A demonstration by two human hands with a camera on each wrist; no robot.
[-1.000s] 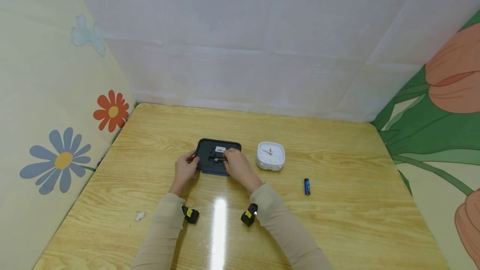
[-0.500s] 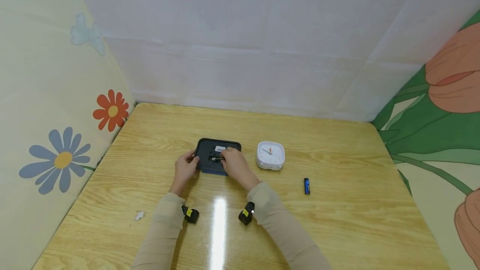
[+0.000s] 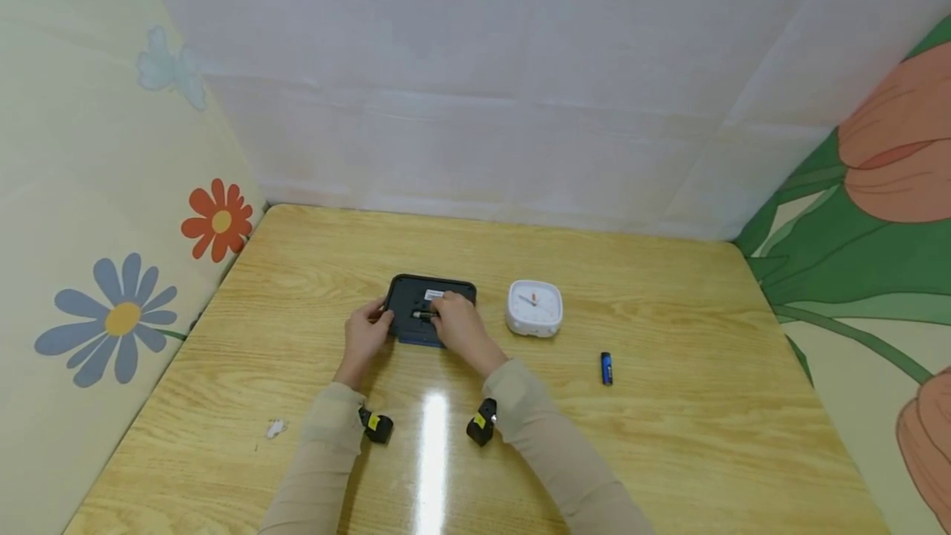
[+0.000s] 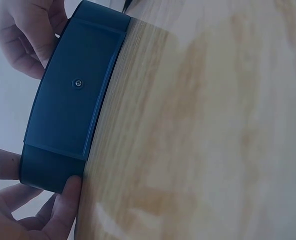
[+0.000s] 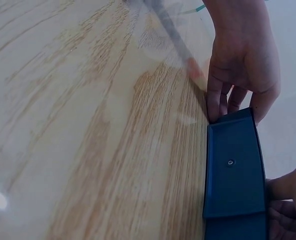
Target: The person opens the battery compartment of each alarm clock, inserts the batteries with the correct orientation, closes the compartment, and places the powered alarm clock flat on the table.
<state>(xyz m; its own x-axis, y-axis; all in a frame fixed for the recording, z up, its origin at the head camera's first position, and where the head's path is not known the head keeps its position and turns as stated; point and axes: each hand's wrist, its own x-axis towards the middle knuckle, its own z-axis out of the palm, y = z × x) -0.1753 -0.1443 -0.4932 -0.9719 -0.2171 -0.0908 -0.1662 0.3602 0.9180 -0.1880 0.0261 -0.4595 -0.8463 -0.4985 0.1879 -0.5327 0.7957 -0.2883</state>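
Holds the left edge of a black device [image 3: 404,295] in the left hand [image 3: 366,334], with bent fingers. Pinches a small battery [image 3: 423,314] in the right hand [image 3: 464,326], at the middle of the device. Hides the right end of the small battery under the fingers. Rests the device on the bench [image 3: 669,452], a bit left of the middle, with a white label [image 3: 432,295] on its up side, just to the far side of the small battery. Shows a tiny screw [image 5: 230,162] on the near side of the device in both wrist views.

Near the device, on its right but not touching: a white clock [image 3: 535,309]. Farther right and nearer: a blue battery [image 3: 607,369], lying well apart from both hands. On the near left of the bench: a white spot [image 3: 276,428]. Wears tan sleeves [image 3: 572,461]. Far left, on the wall: a blue flower [image 3: 122,319] and a red flower [image 3: 220,222]. Far right: big orange flowers [image 3: 895,139] with green leaves [image 3: 891,258].
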